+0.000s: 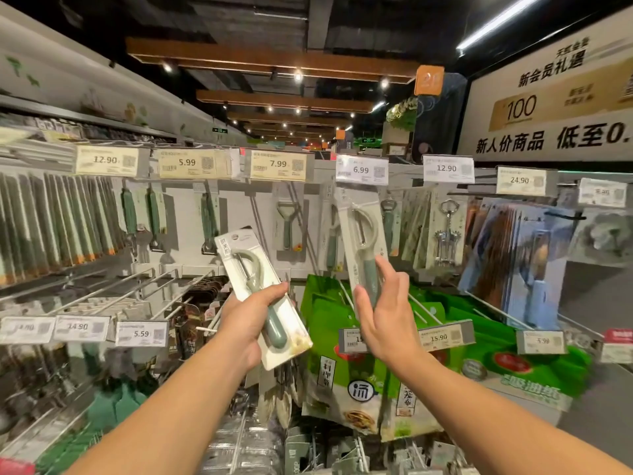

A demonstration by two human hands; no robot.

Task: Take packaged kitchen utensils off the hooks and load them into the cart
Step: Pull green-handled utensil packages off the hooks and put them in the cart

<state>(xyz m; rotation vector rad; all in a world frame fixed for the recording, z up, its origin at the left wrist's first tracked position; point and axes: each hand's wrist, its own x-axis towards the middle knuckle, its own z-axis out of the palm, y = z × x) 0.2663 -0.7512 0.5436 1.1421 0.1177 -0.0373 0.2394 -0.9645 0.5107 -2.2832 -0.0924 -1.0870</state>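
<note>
Head view: one packaged peeler (263, 296) off its hook, gripped in left hand (246, 323), just left of the 6.99 price tag's (361, 170) hook row. Right hand (383, 317) with fingers straight, touching a second packaged peeler (363, 245) hanging below that tag, not yet lifted off. Cart out of sight, so nothing visibly loaded. More carded utensils left on hooks beside that tag; green pouches (329, 341) hanging below.
</note>
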